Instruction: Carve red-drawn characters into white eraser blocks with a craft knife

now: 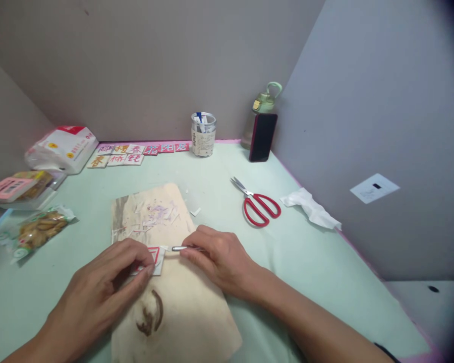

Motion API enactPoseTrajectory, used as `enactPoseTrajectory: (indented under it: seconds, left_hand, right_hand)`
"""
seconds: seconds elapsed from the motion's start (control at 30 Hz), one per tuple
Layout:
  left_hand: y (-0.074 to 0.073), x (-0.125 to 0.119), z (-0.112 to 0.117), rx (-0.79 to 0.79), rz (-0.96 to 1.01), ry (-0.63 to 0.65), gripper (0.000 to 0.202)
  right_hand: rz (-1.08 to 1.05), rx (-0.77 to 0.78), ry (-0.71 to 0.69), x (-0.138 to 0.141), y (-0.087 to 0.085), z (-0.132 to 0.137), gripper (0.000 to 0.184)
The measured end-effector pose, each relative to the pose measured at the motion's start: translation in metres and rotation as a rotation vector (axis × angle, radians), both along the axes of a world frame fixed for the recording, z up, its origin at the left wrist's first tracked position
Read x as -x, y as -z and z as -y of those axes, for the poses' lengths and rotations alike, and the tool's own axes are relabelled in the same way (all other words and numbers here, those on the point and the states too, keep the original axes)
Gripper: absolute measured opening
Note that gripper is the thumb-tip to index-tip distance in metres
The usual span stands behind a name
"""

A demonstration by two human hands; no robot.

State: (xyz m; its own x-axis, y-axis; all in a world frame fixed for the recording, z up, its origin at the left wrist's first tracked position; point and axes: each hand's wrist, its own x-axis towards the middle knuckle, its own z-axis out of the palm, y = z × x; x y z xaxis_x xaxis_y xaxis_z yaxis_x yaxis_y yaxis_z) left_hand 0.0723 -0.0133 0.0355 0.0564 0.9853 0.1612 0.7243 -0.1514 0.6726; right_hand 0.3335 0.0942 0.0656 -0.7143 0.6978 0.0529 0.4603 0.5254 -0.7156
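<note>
A small white square card [158, 267] with red lines lies on a worn wooden board [192, 302]. My left hand [109, 282] is closed over its left side, thumb and fingertips holding it against the board and hiding part of the red marking. In my right hand [219, 254] is a slim craft knife [177, 248], gripped like a pen. Its metal tip points left, close to the card's upper right corner, where a pale sliver shows. Thin paper scraps [159, 217] are scattered on the far half of the board.
Red-handled scissors [255, 204] lie open on the right, near a crumpled tissue [312, 209]. Behind stand a jar [203, 136], a phone [264, 137] and a green-lidded bottle [265, 103]. Lettered cards [135, 149], a tissue pack [62, 148] and a snack bag [43, 229] sit leftward.
</note>
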Motion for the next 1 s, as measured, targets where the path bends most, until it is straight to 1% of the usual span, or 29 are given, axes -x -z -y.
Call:
enactPoseTrajectory:
  seconds: [0.1,0.2,0.33,0.47,0.6,0.67,0.73,0.83,0.9,1.0]
  left_hand:
    - [0.002,-0.001,0.002,0.039,0.033,-0.030,0.028]
    - [0.003,0.005,0.001,0.012,0.005,0.009,0.026]
    - [0.003,0.011,-0.001,-0.045,-0.077,0.102,0.019]
    - [0.006,0.000,0.003,-0.146,-0.229,0.099,0.019]
    - [0.011,-0.014,0.007,-0.251,-0.379,0.048,0.013]
    - [0.010,-0.016,0.008,-0.271,-0.376,0.039,0.013]
    - [0.006,-0.015,0.008,-0.279,-0.323,0.053,0.013]
    - [-0.001,-0.013,0.007,-0.353,-0.230,0.099,0.009]
    - [-0.003,-0.015,0.007,-0.405,-0.176,0.131,0.011]
    - [-0.002,-0.020,0.006,-0.457,-0.131,0.167,0.014]
  right_hand:
    - [-0.005,0.034,0.010,0.000,-0.002,-0.001,0.011]
    - [0.003,0.047,0.017,0.000,-0.002,-0.002,0.013]
    - [-0.029,0.051,0.020,0.001,0.000,-0.001,0.013]
    - [-0.040,0.038,0.050,0.006,0.005,0.001,0.003]
    - [0.019,0.035,0.063,0.016,0.004,0.006,0.013]
    - [0.025,0.061,0.055,0.021,0.000,0.008,0.020]
    - [0.006,0.096,0.070,0.024,-0.005,0.010,0.025]
    - [-0.042,0.193,0.134,0.026,-0.013,0.011,0.024]
    - [-0.102,0.332,0.153,0.026,-0.015,0.011,0.021]
    - [-0.262,0.580,0.103,0.026,-0.013,0.008,0.010]
